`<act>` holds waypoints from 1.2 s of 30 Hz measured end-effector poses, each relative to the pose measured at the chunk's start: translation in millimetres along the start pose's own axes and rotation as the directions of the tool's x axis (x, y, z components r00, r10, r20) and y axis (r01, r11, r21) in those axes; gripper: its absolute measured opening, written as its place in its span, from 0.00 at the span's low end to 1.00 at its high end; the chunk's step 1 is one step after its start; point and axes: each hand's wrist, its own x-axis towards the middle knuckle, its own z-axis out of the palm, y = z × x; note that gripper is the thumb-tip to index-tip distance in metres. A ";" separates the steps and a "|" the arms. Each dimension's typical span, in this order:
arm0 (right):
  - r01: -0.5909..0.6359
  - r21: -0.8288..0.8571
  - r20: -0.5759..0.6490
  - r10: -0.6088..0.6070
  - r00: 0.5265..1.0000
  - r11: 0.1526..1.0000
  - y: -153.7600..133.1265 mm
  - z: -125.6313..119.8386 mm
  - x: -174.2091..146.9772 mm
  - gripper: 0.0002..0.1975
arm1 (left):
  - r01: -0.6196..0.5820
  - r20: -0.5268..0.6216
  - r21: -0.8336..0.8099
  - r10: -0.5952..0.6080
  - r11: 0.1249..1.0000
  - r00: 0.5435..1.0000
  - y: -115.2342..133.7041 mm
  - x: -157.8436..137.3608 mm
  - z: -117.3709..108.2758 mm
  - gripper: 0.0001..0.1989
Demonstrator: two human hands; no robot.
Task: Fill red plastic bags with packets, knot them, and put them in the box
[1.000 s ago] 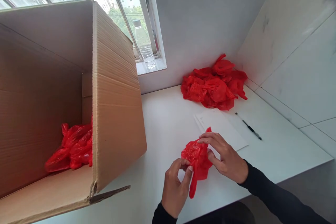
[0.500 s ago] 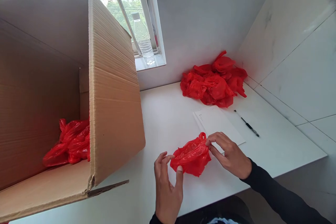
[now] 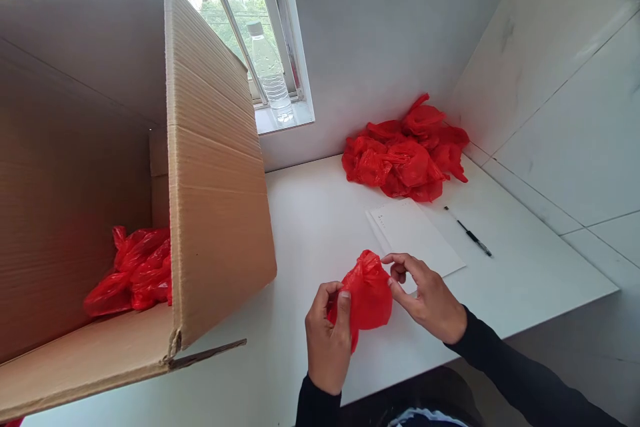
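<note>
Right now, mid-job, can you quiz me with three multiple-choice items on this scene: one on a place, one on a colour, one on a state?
1. Where does the clear plastic water bottle stand?
A. on the window sill
B. inside the box
C. on the sheet of paper

2. What colour is the crumpled plastic bag held between both hands?
A. blue
B. red
C. white

3. How is the large brown cardboard box?
A. taped shut
B. flattened
C. open, with red bags inside

Answers:
1 A, it stands by the window frame.
2 B, it matches the red pile of bags by the wall.
3 C, the left hand and right hand work beside its open side.
</note>
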 end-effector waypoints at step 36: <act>-0.081 0.298 -0.190 0.142 0.972 0.951 -38.0 -40.3 -10.8 0.16 | -0.303 -0.335 0.537 0.528 0.787 0.780 39.6 -25.1 -28.6 0.08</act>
